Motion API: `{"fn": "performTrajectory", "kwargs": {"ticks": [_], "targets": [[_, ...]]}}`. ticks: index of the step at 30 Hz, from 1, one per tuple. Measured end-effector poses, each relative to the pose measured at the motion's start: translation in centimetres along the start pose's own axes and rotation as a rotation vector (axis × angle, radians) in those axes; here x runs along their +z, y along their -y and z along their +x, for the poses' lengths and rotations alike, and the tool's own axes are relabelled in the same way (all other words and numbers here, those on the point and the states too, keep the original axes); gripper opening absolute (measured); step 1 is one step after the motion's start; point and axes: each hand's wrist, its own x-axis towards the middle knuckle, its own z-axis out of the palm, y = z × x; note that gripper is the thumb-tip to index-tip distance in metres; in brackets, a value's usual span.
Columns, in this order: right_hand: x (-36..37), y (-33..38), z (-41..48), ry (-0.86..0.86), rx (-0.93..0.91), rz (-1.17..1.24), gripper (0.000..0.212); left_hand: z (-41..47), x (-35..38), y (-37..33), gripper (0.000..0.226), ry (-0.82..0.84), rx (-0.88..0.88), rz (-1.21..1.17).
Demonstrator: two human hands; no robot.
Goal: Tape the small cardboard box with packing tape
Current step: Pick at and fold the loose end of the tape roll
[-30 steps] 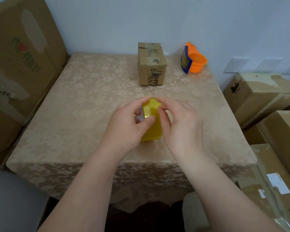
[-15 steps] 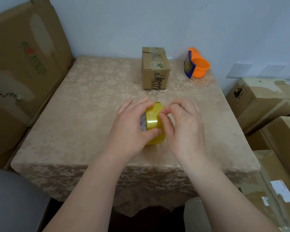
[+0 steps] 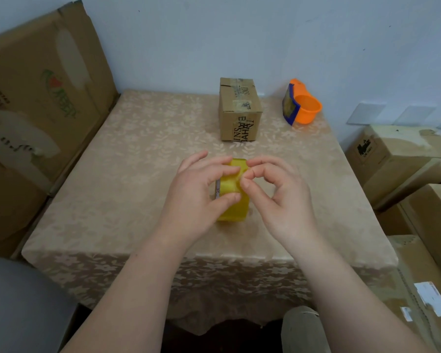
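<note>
A yellowish roll of packing tape (image 3: 233, 200) stands on edge on the table, near the middle. My left hand (image 3: 199, 197) wraps around its left side and holds it. My right hand (image 3: 278, 197) is just to the right, with thumb and forefinger pinched at the roll's top edge; whether a tape end is between them I cannot tell. The small cardboard box (image 3: 239, 110) with black lettering stands upright at the far side of the table, well beyond both hands, with old tape strips across its top.
An orange and blue tape dispenser (image 3: 301, 103) lies at the far right of the table (image 3: 112, 174), which has a beige patterned cloth. Large cardboard boxes (image 3: 36, 98) lean at the left, and more cartons (image 3: 405, 159) are stacked at the right.
The roll has stayed in my left hand while my right fingers shifted from its right side up to its top edge. The view has tilted slightly.
</note>
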Motion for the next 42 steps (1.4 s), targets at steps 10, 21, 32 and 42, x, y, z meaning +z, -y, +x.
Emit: {"fn": "performTrajectory", "kwargs": {"ticks": [10,21,32,42], "targets": [[1.1,0.2,-0.8,-0.083,-0.108,-0.128,0.002,-0.1,0.0,0.0,0.008,-0.098,0.109,-0.008],[2.0,0.7,-1.3,-0.193,-0.153,-0.305,0.021,-1.0,1.1,-1.4,0.03,-0.099,0.084,0.169],[1.6,0.0,-1.3,-0.238,0.025,-0.205,0.007,-0.3,0.7,-1.4,0.015,-0.084,-0.055,-0.145],[2.2,0.7,-1.3,-0.285,-0.02,-0.253,0.014,-0.6,1.2,-1.5,0.006,-0.133,0.044,0.088]]}}
